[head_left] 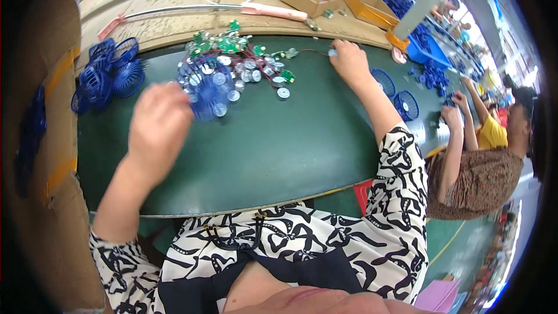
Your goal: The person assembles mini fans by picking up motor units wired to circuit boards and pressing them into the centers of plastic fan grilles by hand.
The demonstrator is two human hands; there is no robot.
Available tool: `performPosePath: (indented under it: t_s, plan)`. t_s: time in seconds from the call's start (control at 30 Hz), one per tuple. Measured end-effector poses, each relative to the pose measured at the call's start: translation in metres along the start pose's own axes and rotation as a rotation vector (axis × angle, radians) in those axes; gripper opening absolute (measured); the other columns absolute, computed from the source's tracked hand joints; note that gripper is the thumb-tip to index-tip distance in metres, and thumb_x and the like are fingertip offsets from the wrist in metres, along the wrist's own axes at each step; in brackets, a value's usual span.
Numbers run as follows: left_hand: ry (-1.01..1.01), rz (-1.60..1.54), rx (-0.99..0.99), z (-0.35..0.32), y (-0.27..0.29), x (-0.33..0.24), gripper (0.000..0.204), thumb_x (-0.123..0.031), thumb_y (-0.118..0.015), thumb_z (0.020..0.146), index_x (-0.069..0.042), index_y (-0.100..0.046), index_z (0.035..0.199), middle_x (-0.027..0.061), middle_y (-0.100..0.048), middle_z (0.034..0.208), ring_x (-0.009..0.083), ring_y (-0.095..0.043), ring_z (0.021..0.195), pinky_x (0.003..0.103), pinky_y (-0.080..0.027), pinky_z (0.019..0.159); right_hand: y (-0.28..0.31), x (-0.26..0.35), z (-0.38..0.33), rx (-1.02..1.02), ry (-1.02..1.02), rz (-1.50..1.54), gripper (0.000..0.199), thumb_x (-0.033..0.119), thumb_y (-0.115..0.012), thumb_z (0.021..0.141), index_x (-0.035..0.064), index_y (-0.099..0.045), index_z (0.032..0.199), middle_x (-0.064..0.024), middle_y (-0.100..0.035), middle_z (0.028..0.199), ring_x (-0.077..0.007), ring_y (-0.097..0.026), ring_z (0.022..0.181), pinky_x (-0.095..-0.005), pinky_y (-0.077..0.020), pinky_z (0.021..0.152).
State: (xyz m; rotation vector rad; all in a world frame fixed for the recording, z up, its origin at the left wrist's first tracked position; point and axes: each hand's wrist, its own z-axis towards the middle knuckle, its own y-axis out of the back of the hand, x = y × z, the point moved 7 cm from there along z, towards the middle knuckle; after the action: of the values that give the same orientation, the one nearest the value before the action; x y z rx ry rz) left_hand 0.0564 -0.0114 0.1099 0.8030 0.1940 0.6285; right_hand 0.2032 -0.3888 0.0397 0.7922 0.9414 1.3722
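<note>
Fingers of the right hand [351, 64] pinch a disc [332, 53] right of the board pile [224, 43] — keep its wire [313, 50] slack; the left hand [158, 121] blurs, its grip impossible to tell.

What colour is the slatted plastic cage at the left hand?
The cage is blue, though blurred; best in head view.
</note>
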Motion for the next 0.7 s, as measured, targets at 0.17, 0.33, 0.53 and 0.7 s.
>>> performPosePath:
  t_s: [0.17,0.33,0.53,0.7]
  plan:
    - [-0.085,-0.193,0.404,-0.037,-0.030,-0.057,0.011,-0.014,-0.062,0.077,-0.008,-0.062,0.086,0.0100,-0.061,0.116,0.0328,-0.054,0.123,0.056,-0.040,0.104,0.045,0.053,-0.055,-0.153,0.259,-0.035,0.021,0.010,-0.064,0.082,0.0077,-0.060,0.102,-0.0085,-0.059,0.094,-0.0285,-0.059,0.093,-0.0420,-0.0481,0.080]
    - [0.102,-0.317,0.390,-0.046,-0.029,-0.058,0.026,-0.012,-0.072,0.072,-0.009,-0.066,0.096,0.0163,-0.056,0.130,0.0378,-0.049,0.128,0.056,-0.040,0.104,0.069,0.071,-0.138,-0.060,0.304,0.024,0.022,0.009,-0.060,0.079,0.0095,-0.062,0.101,-0.0071,-0.055,0.093,-0.0254,-0.056,0.090,-0.0385,-0.0462,0.080]
    - [0.432,-0.335,0.352,-0.065,-0.040,-0.050,0.036,-0.006,-0.076,0.072,-0.005,-0.066,0.107,0.0226,-0.055,0.129,0.0436,-0.051,0.125,0.053,-0.041,0.103,0.091,0.081,-0.180,-0.095,-0.106,0.278,0.038,0.022,-0.076,0.079,0.0086,-0.065,0.113,-0.0086,-0.062,0.103,-0.0290,-0.059,0.095,-0.0407,-0.0461,0.083]
    - [0.417,-0.390,0.264,-0.073,-0.036,-0.047,0.029,0.001,-0.071,0.074,-0.005,-0.067,0.101,0.0176,-0.064,0.115,0.0397,-0.060,0.114,0.048,-0.047,0.096,0.086,0.079,-0.182,-0.011,-0.246,0.247,0.030,0.027,-0.075,0.080,0.0071,-0.064,0.100,-0.0083,-0.063,0.093,-0.0282,-0.061,0.090,-0.0418,-0.0450,0.075]
